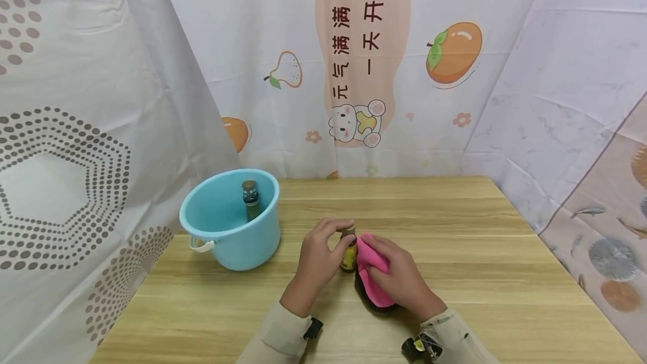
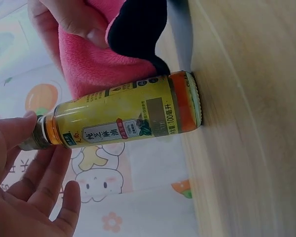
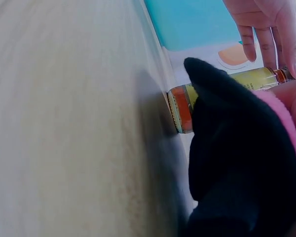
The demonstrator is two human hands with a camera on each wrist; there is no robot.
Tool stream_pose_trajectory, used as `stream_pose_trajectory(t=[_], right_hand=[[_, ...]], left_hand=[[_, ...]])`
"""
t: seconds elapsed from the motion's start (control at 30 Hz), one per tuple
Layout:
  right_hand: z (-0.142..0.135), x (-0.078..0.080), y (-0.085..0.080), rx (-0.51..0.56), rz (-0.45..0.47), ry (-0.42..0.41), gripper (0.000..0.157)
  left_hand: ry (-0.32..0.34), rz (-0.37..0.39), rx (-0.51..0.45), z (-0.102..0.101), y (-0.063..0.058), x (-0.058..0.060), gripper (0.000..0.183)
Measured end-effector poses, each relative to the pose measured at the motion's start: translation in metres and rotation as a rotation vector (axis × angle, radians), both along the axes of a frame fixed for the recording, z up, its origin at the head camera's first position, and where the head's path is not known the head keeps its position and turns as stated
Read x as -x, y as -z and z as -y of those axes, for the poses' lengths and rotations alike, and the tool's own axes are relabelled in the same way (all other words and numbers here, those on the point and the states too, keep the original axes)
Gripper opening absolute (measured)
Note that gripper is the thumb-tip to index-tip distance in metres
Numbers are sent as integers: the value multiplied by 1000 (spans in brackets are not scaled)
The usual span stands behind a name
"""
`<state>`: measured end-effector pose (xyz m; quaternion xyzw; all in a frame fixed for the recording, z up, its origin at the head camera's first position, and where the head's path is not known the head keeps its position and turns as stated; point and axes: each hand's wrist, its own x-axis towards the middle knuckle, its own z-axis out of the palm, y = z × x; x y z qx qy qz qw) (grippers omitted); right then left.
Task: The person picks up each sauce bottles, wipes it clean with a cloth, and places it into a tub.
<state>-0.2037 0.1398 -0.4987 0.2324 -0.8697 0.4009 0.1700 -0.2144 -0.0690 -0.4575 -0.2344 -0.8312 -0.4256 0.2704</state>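
A small sesame oil bottle [image 1: 349,258] with a yellow label stands nearly upright, its base right at the wooden table top. My left hand [image 1: 319,254] pinches the bottle's cap between thumb and fingers; in the left wrist view the other fingers are spread beside the neck. My right hand [image 1: 401,277] grips a cloth [image 1: 373,257], pink on one side and black on the other. The cloth lies against the bottle's right side, and in the right wrist view its black side [image 3: 241,158] covers part of the label.
Left of my hands, a light blue bucket [image 1: 253,246] with a white handle grip stands on the wooden table [image 1: 470,240]. Another bottle [image 1: 251,200] with a brown cap leans inside it. Printed curtains [image 1: 283,10] hang behind and along both sides.
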Motion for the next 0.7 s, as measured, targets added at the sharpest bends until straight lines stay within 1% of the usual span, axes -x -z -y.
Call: stream_pose_trajectory(t=[0.3, 0.5, 0.57, 0.7], right_hand=[[-1, 1, 2, 92, -90, -35, 69], [0, 3, 2, 107, -167, -56, 64], [0, 3, 1, 111, -166, -66, 63], [1, 2, 0, 114, -118, -69, 66]], left_hand=[[35, -10, 7, 0, 0, 0, 25], [56, -8, 3, 1, 0, 0, 24], [62, -8, 0, 1, 0, 1, 24], [60, -41, 1, 2, 1, 2, 24]])
